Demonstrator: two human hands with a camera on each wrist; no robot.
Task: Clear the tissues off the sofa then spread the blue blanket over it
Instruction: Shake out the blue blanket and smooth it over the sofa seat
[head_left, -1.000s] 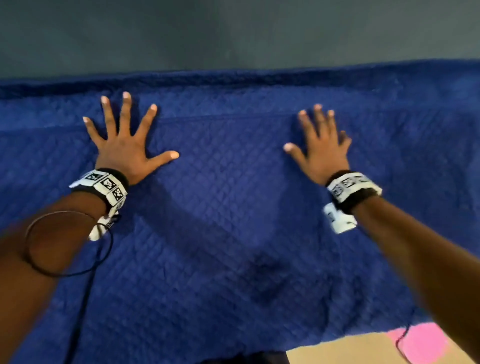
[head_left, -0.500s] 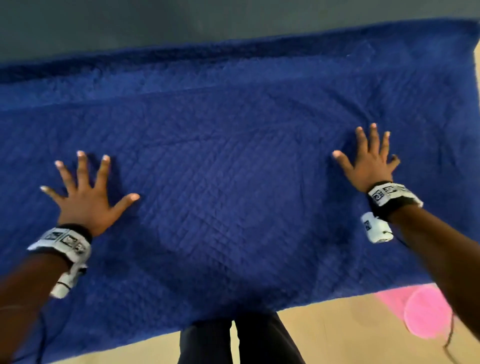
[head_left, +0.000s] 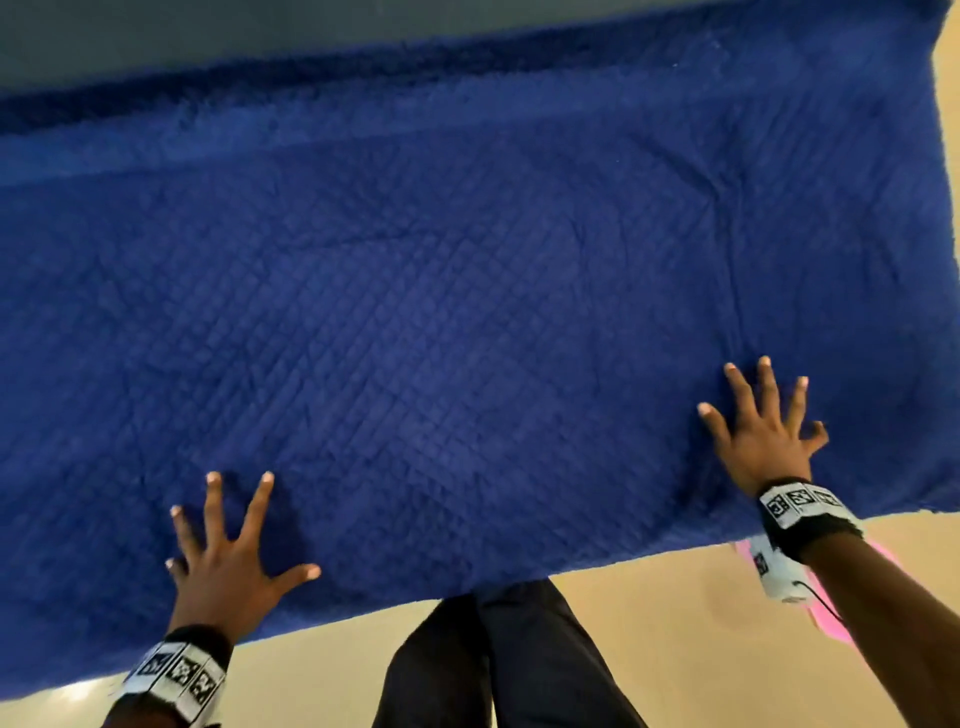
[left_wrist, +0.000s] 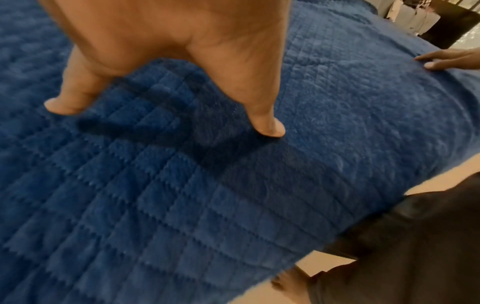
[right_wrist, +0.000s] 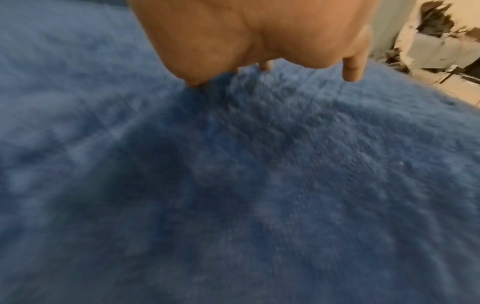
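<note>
Hands flat, fingers splayed: left hand (head_left: 228, 561), right hand (head_left: 761, 436), pressing blue blanket (head_left: 467, 312). Best smoothed outward toward the edges, evenly. Tissues seemingly gone; sofa hidden.

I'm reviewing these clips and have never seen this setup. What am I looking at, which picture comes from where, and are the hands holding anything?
No machine here: a person works bare-handed, wearing cameras. The wide picture comes from a camera on the head, looking down. The other two come from cameras strapped to each wrist, looking along the fingers; the right wrist one is blurred. A dark blue quilted blanket lies spread over the sofa, which it hides. The left hand and right hand both rest on it with fingers splayed, holding nothing. The black-and-white patterned wristbands carry the wrist cameras. Below are the person's dark trousers, the beige floor, and something pink I cannot identify. No tissues show.
</note>
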